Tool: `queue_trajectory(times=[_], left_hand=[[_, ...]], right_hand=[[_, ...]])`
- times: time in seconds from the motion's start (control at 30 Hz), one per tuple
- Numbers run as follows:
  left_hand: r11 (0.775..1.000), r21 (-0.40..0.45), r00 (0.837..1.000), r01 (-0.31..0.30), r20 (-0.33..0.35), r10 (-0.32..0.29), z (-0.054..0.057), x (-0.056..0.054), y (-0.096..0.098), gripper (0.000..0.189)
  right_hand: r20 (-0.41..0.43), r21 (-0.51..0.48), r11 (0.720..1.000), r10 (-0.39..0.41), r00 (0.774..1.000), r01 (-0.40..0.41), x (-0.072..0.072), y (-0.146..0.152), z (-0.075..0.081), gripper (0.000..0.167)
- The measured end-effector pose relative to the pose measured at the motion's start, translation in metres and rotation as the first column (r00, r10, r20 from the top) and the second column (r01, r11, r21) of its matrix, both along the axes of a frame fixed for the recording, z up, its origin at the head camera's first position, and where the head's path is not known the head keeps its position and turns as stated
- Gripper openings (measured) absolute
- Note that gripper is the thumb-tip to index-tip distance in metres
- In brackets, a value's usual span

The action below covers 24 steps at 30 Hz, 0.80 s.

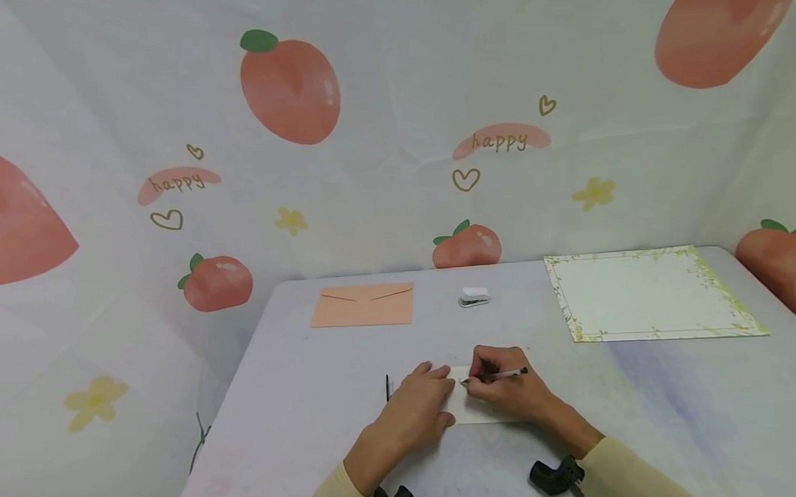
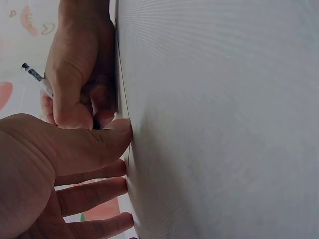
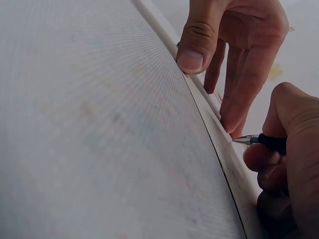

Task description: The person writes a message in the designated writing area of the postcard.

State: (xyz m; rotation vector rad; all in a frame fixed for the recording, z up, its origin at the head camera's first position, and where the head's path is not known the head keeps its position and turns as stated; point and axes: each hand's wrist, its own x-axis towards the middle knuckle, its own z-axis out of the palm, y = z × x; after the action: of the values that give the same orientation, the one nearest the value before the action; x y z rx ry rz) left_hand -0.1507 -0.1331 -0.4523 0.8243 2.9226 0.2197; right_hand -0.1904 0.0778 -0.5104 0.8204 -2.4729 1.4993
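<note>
A pen (image 1: 509, 374) with a clear barrel and a black grip is pinched in my right hand (image 1: 506, 382). In the right wrist view its metal tip meets the cream paper (image 3: 227, 149) close to the left fingertips. My left hand (image 1: 413, 407) rests on the left part of that paper (image 1: 477, 411), fingers extended, thumb at the near edge. In the left wrist view the left thumb and fingertips (image 2: 123, 185) press along the sheet. Both hands hide parts of the paper. A thin black item (image 1: 388, 388), partly hidden, lies just left of the left hand.
An orange envelope (image 1: 364, 310) lies at the back left of the table (image 1: 298, 404). Right of it stands a small white stapler (image 1: 474, 297). A large sheet with a floral border (image 1: 650, 295) lies at the back right. Behind hangs a fruit-print cloth (image 1: 381, 189).
</note>
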Motion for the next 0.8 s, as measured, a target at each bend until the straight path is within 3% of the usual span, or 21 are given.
queue_trajectory(times=[0.1, 0.27, 0.3, 0.4, 0.53, 0.67, 0.77, 0.8], left_hand=[[1.0, -0.003, 1.0, -0.007, 0.005, 0.007, 0.004, 0.002, 0.001, 0.051], [1.0, 0.004, 1.0, -0.015, 0.016, 0.015, 0.0, 0.0, 0.001, 0.05], [1.0, 0.011, 1.0, -0.013, 0.019, 0.013, -0.005, -0.002, 0.0, 0.05], [0.999, 0.051, 1.0, 0.009, -0.008, -0.009, -0.036, -0.015, -0.008, 0.052], [0.996, 0.081, 0.999, 0.033, -0.03, -0.031, -0.052, -0.021, -0.013, 0.051], [0.997, 0.072, 1.0, 0.009, 0.015, -0.01, -0.018, -0.008, -0.007, 0.05], [0.998, 0.07, 0.999, -0.007, 0.038, 0.004, -0.006, -0.004, -0.003, 0.05], [0.997, 0.073, 1.0, 0.001, 0.022, -0.003, -0.011, -0.006, -0.004, 0.049]], right_hand=[[0.006, -0.001, 1.0, 0.001, 1.0, -0.001, 0.0, 0.001, 0.0, 0.029], [-0.012, -0.037, 0.999, -0.008, 1.0, 0.007, 0.0, 0.002, 0.001, 0.03], [-0.015, -0.046, 0.999, -0.019, 1.0, 0.018, 0.0, 0.002, 0.001, 0.03], [-0.01, -0.063, 0.997, -0.055, 0.998, 0.054, 0.0, 0.002, 0.001, 0.031], [-0.001, -0.046, 0.998, -0.053, 0.999, 0.053, 0.0, 0.004, 0.002, 0.03], [0.004, -0.022, 0.999, -0.034, 0.999, 0.034, -0.001, 0.006, 0.003, 0.031], [0.008, -0.019, 0.999, -0.03, 1.0, 0.03, 0.0, 0.006, 0.002, 0.031], [0.007, -0.02, 0.999, -0.03, 1.0, 0.03, 0.0, 0.006, 0.002, 0.031]])
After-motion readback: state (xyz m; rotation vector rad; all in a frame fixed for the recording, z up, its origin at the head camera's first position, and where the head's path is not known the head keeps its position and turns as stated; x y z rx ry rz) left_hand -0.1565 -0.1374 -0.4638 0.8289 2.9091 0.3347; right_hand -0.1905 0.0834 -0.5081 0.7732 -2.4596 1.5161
